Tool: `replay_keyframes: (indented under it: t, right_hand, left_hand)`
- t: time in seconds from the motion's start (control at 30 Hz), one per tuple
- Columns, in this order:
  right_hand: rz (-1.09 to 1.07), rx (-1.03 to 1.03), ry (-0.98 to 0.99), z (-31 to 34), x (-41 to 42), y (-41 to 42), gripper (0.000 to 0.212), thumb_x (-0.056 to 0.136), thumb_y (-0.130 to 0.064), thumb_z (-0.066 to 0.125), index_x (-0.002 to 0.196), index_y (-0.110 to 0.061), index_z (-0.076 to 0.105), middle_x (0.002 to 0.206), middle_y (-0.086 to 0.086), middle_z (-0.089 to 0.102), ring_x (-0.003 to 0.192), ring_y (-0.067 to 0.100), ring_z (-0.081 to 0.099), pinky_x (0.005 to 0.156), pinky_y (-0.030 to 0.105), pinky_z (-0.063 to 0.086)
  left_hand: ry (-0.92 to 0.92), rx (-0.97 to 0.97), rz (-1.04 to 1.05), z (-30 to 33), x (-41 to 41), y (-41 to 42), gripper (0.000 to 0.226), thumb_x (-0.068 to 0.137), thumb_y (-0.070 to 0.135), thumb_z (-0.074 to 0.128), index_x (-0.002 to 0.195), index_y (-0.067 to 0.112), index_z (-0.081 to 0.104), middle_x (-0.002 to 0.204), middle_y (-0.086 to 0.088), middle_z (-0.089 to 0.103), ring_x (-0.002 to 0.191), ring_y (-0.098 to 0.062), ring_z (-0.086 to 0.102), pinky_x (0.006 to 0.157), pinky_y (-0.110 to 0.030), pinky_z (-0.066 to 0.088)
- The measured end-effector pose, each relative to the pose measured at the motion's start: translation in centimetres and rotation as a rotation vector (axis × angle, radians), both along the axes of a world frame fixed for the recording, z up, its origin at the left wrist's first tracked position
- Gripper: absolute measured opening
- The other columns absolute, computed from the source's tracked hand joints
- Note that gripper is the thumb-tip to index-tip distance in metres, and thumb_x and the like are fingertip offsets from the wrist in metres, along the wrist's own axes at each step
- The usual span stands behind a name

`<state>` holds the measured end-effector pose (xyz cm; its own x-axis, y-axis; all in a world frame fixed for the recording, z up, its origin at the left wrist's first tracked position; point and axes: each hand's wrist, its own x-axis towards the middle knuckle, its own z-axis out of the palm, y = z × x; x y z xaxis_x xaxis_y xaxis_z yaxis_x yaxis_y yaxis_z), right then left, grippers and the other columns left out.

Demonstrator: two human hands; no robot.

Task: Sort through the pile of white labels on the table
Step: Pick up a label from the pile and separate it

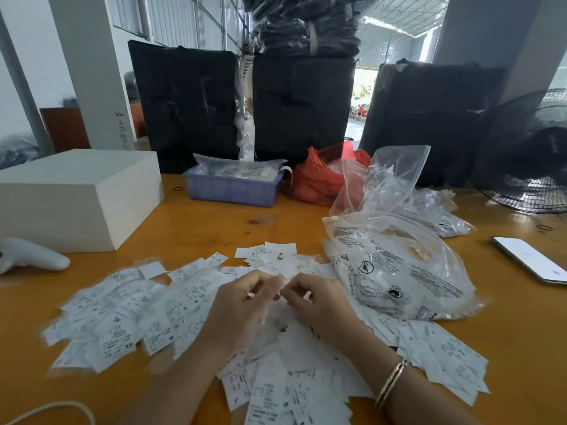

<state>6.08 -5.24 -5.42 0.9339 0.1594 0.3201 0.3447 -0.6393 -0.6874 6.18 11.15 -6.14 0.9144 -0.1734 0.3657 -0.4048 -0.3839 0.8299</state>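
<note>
Fingers (pixel 270 286) pinching blurred label, pile (pixel 129 317) mid-table (pixel 214 219), edges clear

Both forearms are bare, with no sleeves in view. The right wrist wears a slim gold-coloured metal bangle (pixel 391 382), seemingly two thin bands side by side.

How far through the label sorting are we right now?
Early, it seems. Done: nothing clearly; no separate stacks show, only the white labels spread loose across the table. In hand: the left hand and right hand meet over the pile, fingers curled; what they hold is blurred. Left: nearly the whole pile.
</note>
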Motion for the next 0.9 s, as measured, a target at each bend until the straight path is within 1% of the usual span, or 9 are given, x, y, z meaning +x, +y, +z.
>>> replay_keyframes:
  t: [0.1,0.2,0.23,0.33,0.4,0.47,0.6,0.77,0.9]
  right_hand:
    - [-0.007,0.058,-0.003,-0.2,0.2,0.2,0.018,0.089,-0.026,0.061,0.072,-0.032,0.062,0.064,-0.015,0.062,0.052,-0.004,0.054,0.056,0.018,0.044]
    - [-0.039,0.174,-0.001,0.0,0.1,-0.1,0.019,0.093,-0.033,0.056,0.076,-0.034,0.065,0.071,-0.015,0.066,0.064,0.003,0.060,0.057,0.014,0.041]
    - [-0.053,0.106,-0.025,0.0,0.1,-0.5,0.017,0.094,-0.035,0.053,0.085,-0.031,0.068,0.080,-0.015,0.068,0.075,0.005,0.061,0.065,0.016,0.043]
    - [-0.073,-0.460,-0.124,-0.9,-0.1,-1.2,0.042,0.091,-0.050,0.047,0.122,-0.026,0.060,0.118,-0.010,0.060,0.112,0.010,0.050,0.096,0.029,0.033]
    - [-0.066,-0.677,-0.126,-1.3,-0.2,-1.0,0.048,0.090,-0.055,0.040,0.125,-0.026,0.057,0.124,-0.008,0.057,0.119,0.014,0.045,0.099,0.033,0.026]
    - [-0.064,-0.703,-0.160,-1.4,-0.2,-0.7,0.042,0.093,-0.050,0.036,0.114,-0.025,0.062,0.116,-0.008,0.061,0.113,0.014,0.048,0.096,0.032,0.028]
    - [-0.115,-0.420,-0.243,-1.3,-0.3,-0.8,0.028,0.095,-0.030,0.043,0.077,-0.019,0.061,0.078,-0.010,0.061,0.080,0.011,0.052,0.086,0.033,0.038]
    - [-0.152,-0.025,-0.204,-1.3,-0.2,-1.1,0.013,0.093,-0.018,0.054,0.082,-0.021,0.059,0.076,-0.013,0.056,0.077,0.010,0.052,0.070,0.028,0.043]
    - [-0.130,0.135,-0.192,-1.4,-0.4,-1.0,0.027,0.089,-0.016,0.061,0.074,-0.037,0.051,0.068,-0.019,0.055,0.073,0.002,0.051,0.062,0.013,0.035]
  left_hand:
    - [-0.001,0.072,0.019,-0.1,0.1,-0.1,0.008,0.083,0.041,0.068,0.090,0.037,0.067,0.078,0.017,0.069,0.071,0.000,0.063,0.061,-0.015,0.049]
    - [-0.025,0.080,0.061,-0.1,0.1,-0.1,0.024,0.085,0.018,0.069,0.090,0.041,0.066,0.078,0.016,0.069,0.068,0.002,0.061,0.060,-0.012,0.050]
    - [-0.040,0.058,0.098,0.0,0.2,-0.1,0.024,0.086,0.017,0.068,0.092,0.039,0.066,0.080,0.017,0.069,0.071,0.004,0.060,0.059,-0.010,0.048]
    - [-0.047,-0.037,0.201,0.1,0.5,0.0,0.016,0.086,0.020,0.067,0.095,0.033,0.067,0.084,0.018,0.068,0.077,0.011,0.059,0.060,-0.004,0.045]
    - [-0.015,-0.097,0.219,0.0,0.6,0.2,0.015,0.086,0.021,0.068,0.093,0.034,0.067,0.085,0.019,0.068,0.081,0.015,0.058,0.062,-0.002,0.044]
    - [0.018,-0.136,0.208,0.0,0.6,0.2,0.016,0.085,0.021,0.069,0.091,0.035,0.067,0.085,0.019,0.068,0.084,0.014,0.059,0.064,-0.003,0.045]
    - [0.076,-0.216,0.167,0.1,0.7,0.2,0.021,0.083,0.018,0.070,0.091,0.037,0.067,0.083,0.022,0.069,0.085,0.011,0.061,0.065,-0.004,0.047]
    - [0.143,-0.317,0.111,0.3,0.6,0.0,0.020,0.090,0.012,0.062,0.097,0.030,0.068,0.084,0.012,0.072,0.076,-0.002,0.067,0.063,-0.011,0.051]
    - [0.172,-0.369,0.100,0.5,0.4,-0.1,0.014,0.091,0.012,0.059,0.094,0.022,0.069,0.079,0.009,0.073,0.071,-0.007,0.069,0.059,-0.011,0.050]
